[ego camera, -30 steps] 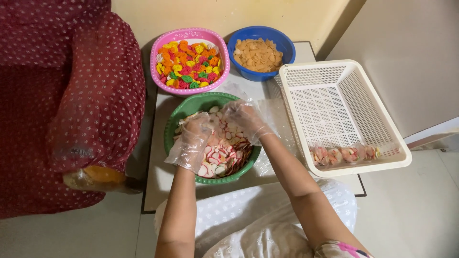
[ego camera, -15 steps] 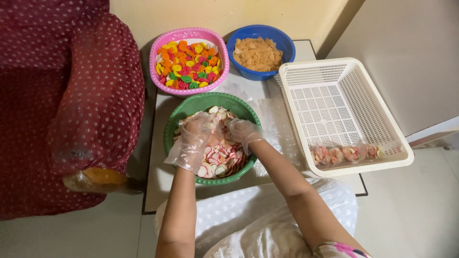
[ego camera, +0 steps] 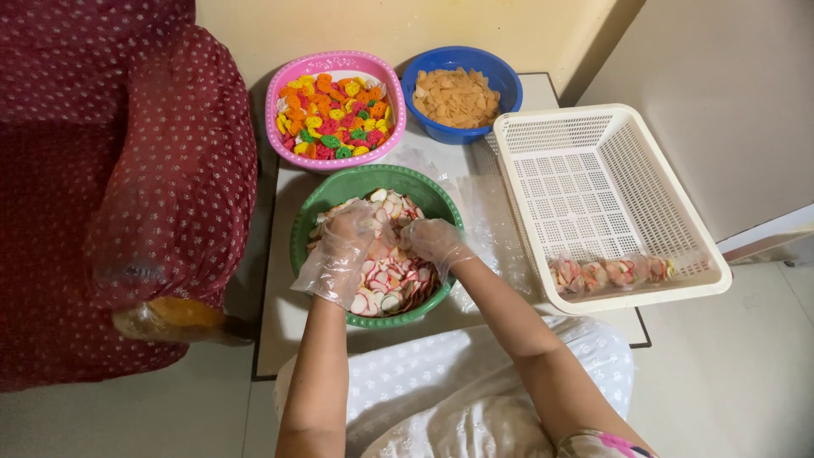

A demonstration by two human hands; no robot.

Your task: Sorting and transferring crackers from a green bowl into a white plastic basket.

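A green bowl (ego camera: 298, 246) on a low white table (ego camera: 278, 318) is full of pink and white round crackers (ego camera: 392, 287). Both of my hands wear loose clear plastic gloves and are down inside this bowl. My left hand (ego camera: 343, 250) lies on the crackers at the bowl's left side with its fingers apart. My right hand (ego camera: 432, 239) is at the bowl's right side, fingers curled into the crackers and closed on some of them.
Behind the green bowl stand a pink bowl (ego camera: 280, 95) of multicoloured crackers and a blue bowl (ego camera: 502, 78) of tan chips. A white slotted basket (ego camera: 610, 170) on the right holds a filled clear packet (ego camera: 610, 273). Clear plastic bags (ego camera: 485, 212) lie between. A maroon dotted sofa arm (ego camera: 170, 195) is on the left.
My right hand has come down from above the bowl's far side into the crackers. My left hand has stayed on the crackers, shifting only slightly.
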